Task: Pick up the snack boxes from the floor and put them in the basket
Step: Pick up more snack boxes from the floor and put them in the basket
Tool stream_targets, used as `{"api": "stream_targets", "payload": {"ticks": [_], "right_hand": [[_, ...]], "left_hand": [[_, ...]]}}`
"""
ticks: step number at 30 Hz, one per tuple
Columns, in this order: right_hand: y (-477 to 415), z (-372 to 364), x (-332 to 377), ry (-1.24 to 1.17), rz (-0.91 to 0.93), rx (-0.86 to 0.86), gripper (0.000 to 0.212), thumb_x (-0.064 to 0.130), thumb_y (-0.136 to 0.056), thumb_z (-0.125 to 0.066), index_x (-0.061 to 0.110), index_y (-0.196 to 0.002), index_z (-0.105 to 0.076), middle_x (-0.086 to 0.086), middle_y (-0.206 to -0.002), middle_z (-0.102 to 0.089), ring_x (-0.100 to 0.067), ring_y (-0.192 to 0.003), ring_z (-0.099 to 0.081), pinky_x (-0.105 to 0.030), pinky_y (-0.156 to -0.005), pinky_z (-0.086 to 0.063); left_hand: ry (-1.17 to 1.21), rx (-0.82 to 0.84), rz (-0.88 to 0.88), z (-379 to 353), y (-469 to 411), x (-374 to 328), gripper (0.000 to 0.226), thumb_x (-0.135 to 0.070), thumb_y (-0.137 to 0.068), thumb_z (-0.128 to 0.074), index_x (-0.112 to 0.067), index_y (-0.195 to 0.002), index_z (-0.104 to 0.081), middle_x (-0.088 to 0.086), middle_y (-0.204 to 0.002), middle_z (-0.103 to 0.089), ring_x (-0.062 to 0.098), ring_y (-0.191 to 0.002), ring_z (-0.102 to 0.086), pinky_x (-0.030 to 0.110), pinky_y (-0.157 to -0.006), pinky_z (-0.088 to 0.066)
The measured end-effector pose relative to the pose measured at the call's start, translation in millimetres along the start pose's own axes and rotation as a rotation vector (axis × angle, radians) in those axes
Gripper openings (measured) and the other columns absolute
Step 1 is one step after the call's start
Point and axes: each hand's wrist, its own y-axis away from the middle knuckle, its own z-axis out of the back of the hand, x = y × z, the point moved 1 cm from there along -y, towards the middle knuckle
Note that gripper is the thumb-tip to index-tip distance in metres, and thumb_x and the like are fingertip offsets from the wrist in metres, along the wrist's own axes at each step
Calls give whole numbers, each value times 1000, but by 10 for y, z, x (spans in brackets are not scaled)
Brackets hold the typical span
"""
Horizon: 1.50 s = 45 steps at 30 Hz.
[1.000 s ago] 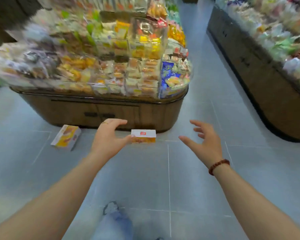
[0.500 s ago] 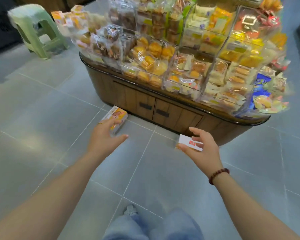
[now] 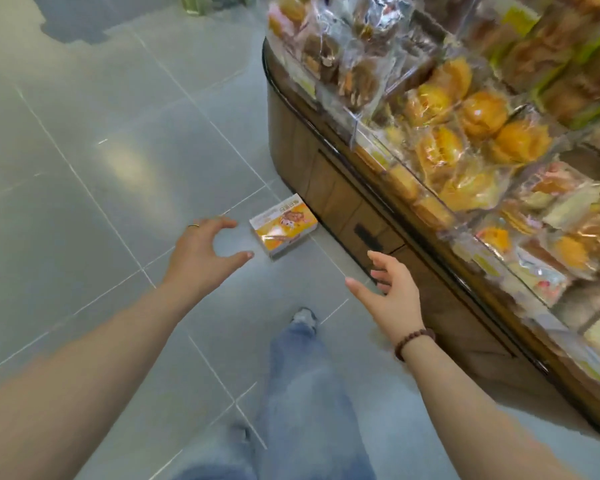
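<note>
Tiled floor (image 3: 84,168) with a display stand (image 3: 326,188) at right, its clear bins filled with wrapped pastries (image 3: 482,116); no basket is in view. The left grip (image 3: 201,251), thumb and fingers spread apart and empty, hovers just left of the box and is nearer to it than the right grip (image 3: 392,292), likewise apart and empty beside the stand's base. The box (image 3: 284,225) lies flat on the floor just beside that base, its long axis apparently pointing toward the stand.

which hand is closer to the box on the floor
The left hand, wearing a ring, open just beside the snack box; the right hand, with the bead bracelet, is farther back.
</note>
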Motion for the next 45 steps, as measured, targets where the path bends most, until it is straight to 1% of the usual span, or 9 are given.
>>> {"api": "stream_targets", "payload": {"ticks": [6,13,20,24,26,28,33,38,45], "right_hand": [[-1665,-685,-370,66,30,134,52,27,-74,-77,20,-120,-56,-4,-116,-56,-14,-98,-57,-29,-87,-49],[-2901,-1890,-1339,179,23,271,49,28,-77,-74,19,-121,-55,-1,-118,-51,-10,-96,-53,-23,-84,-44],[-3752,-2933,-2340,305,18,240,55,32,-76,-74,18,-125,-54,-8,-123,-51,-18,-103,-53,-27,-90,-44],[-4175,-3376,-2636,376,65,262,51,34,-76,-73,23,-123,-55,-7,-124,-49,-21,-109,-53,-24,-90,-39],[-4348,-3560,-2735,404,83,238,52,36,-75,-73,24,-122,-55,-7,-123,-49,-22,-110,-52,-22,-90,-37],[-4496,-3674,-2820,466,109,191,56,39,-73,-72,26,-125,-53,-7,-128,-45,-23,-118,-44,-20,-95,-33],[-4741,-3720,-2902,625,97,129,88,63,-64,-71,31,-139,-38,-6,-140,-30,-29,-127,-29,-35,-105,-32],[-4662,-3721,-2889,729,-33,242,106,73,-58,-68,45,-144,-14,-11,-141,-31,-37,-127,-28,-45,-102,-33],[-4307,-3935,-2862,623,-210,310,126,68,-49,-77,45,-145,1,-17,-139,-33,-39,-124,-40,-46,-103,-36]], "left_hand": [[-162,108,90,-783,-1235,508,59,-33,-72,-76,-22,-125,-53,7,-129,-46,23,-123,-42,35,-97,-37],[-83,98,157,-1977,-2200,1611,57,-34,-69,-78,-21,-120,-56,5,-130,-45,18,-121,-43,21,-91,-31],[34,94,232,-3110,-2809,2561,63,-33,-69,-79,-24,-126,-52,4,-130,-43,19,-115,-48,19,-93,-34],[117,83,209,-3653,-3081,2908,71,-32,-68,-79,-26,-131,-47,5,-137,-39,17,-126,-39,8,-90,-25],[178,51,226,-3858,-3200,3045,76,-33,-68,-79,-27,-135,-42,8,-143,-35,18,-136,-26,13,-98,-22],[250,13,272,-4034,-3292,3141,81,-34,-68,-78,-30,-138,-38,9,-148,-30,17,-141,-16,15,-101,-20],[364,7,264,-4276,-3401,3293,96,-31,-61,-84,-36,-141,-32,8,-149,-19,15,-139,-23,7,-97,-21],[360,66,237,-4170,-3357,3434,97,-26,-60,-85,-36,-141,-33,7,-151,-21,18,-141,-18,27,-112,-24],[241,259,187,-3809,-3327,3634,96,-37,-52,-72,-43,-139,-32,4,-152,-27,20,-142,-20,41,-110,-32]]}}
